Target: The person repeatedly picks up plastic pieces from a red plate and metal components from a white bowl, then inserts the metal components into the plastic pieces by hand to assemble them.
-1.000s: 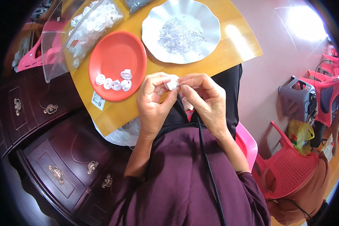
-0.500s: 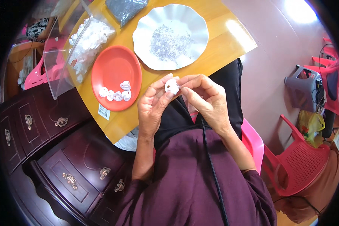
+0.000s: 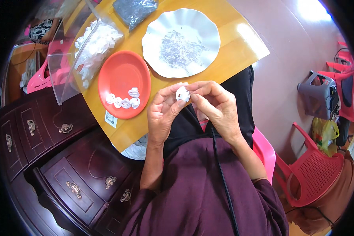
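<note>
Between thumb and fingers, my left hand [image 3: 163, 112] grips a small round white plastic part [image 3: 182, 94] with a dark opening in its face. The thumb and forefinger of my right hand [image 3: 220, 108] pinch together at the part's right side; whatever they hold there is too small to make out. Both hands are over my lap, at the table's near edge. On a red oval plate [image 3: 124, 74] to the left lie several similar white parts [image 3: 126, 103]. A white wavy-rimmed dish [image 3: 151, 31] beyond my hands holds a heap of tiny thin metal pieces [image 3: 181, 49].
A clear plastic bag [image 3: 100, 43] full of white parts lies at the table's left, by a transparent upright panel [image 3: 63, 70]. Behind it rests a bag of dark grey pieces [image 3: 135, 11]. Dark wooden drawers [image 3: 74, 165] stand left; a pink chair [image 3: 314, 177] and grey stool [image 3: 316, 94] stand right.
The view has shifted slightly, so the table's things appear a little lower and to the right. The white part has turned a little in my fingers; both hands keep their grip.
</note>
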{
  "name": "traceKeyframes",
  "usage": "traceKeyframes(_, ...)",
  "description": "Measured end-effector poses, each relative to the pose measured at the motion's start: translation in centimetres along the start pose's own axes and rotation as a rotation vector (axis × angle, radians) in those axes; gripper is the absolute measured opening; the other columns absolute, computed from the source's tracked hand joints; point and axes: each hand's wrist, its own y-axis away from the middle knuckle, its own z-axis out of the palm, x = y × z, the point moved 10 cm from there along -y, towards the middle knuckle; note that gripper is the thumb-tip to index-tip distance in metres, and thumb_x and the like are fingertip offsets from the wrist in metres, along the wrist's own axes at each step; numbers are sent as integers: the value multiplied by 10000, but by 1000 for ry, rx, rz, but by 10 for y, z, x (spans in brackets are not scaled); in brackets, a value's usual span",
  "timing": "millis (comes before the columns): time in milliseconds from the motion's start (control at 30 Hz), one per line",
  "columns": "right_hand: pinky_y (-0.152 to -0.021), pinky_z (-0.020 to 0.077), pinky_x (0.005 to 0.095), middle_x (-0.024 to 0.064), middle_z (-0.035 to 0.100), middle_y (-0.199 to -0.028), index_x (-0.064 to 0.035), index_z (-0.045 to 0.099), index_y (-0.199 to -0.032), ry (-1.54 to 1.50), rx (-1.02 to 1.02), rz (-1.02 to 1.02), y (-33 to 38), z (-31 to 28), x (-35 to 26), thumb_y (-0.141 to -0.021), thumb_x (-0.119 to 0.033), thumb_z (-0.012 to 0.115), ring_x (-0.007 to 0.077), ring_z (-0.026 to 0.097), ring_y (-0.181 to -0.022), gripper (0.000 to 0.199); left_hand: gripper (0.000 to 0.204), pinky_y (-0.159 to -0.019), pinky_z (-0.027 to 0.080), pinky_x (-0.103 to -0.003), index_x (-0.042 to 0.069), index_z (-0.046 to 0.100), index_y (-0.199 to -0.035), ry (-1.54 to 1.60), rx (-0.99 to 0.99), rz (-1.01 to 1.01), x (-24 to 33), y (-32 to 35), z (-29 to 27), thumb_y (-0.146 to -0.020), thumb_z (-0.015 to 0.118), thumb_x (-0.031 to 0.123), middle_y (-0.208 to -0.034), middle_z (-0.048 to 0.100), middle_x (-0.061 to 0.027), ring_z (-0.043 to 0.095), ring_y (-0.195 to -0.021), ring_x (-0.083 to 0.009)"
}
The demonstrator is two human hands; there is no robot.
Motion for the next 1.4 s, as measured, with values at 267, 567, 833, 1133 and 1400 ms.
traceKeyframes(267, -578, 481, 182, 130, 673, -1086, 48, 619, -926, 34, -34, -15, 1, 4, -2, -936, -10, 619, 50, 590, -672, 60, 343, -1000, 493, -316, -36, 533, -1270, -6, -17, 37, 4, 1, 2, -933, 591, -63, -1277, 593, -153, 595, -1162, -191)
traceKeyframes(567, -688, 524, 214, 97, 674, -1061, 35, 637, -997, 56, -41, -27, 4, 4, 2, -950, -58, 636, 84, 625, -791, 105, 357, -1004, 510, -361, -34, 578, -1214, -76, -59, 205, 15, 3, -3, -874, 623, -133, -1300, 542, -156, 588, -1171, -233)
traceKeyframes(833, -785, 514, 219, 81, 671, -1075, 23, 650, -1037, -4, -65, 55, 8, 7, 11, -956, -78, 634, 90, 629, -855, 130, 386, -982, 528, -343, -18, 625, -1163, -325, -48, 287, 26, 9, -3, -804, 701, -135, -1253, 559, -144, 601, -1137, -221)
traceKeyframes(1133, -630, 462, 176, 13, 647, -868, -29, 628, -984, -283, -126, 266, 12, 13, 25, -933, -142, 687, 50, 582, -708, 138, 388, -883, 552, -303, 3, 652, -1114, -435, -12, 300, 41, 17, 0, -754, 773, -80, -1158, 608, -115, 638, -1049, -203)
traceKeyframes(1400, -568, 404, 177, 2, 648, -837, -40, 638, -944, -280, -171, 242, 12, 16, 22, -931, -153, 695, 33, 517, -636, 128, 396, -909, 542, -325, 17, 661, -1077, -619, -93, 415, 54, 24, 11, -719, 795, -85, -1179, 628, -156, 635, -1080, -229)
